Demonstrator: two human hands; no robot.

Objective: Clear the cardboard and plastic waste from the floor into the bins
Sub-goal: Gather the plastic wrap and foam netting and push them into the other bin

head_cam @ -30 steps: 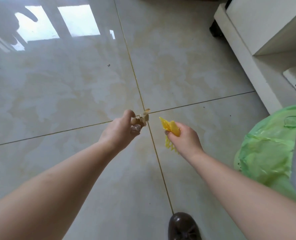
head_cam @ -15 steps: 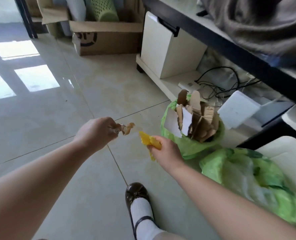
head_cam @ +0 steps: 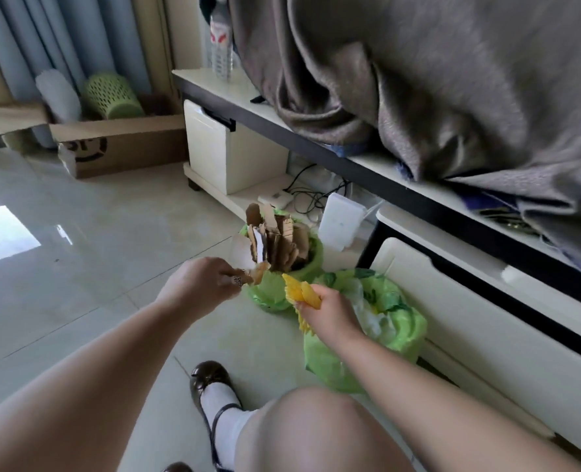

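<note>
We pinch a small brown cardboard scrap [head_cam: 258,274] in our left hand [head_cam: 199,287] – just beside the green-lined bin stuffed with cardboard [head_cam: 302,267]. Our right hand [head_cam: 326,311] grips crumpled yellow plastic [head_cam: 301,292] by the nearer green-bagged bin [head_cam: 401,321].

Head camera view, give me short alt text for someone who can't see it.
A person's left hand holds a cardboard scrap and the right hand holds yellow plastic, both near two green-lined bins: one full of cardboard, the other holding plastic.
</note>
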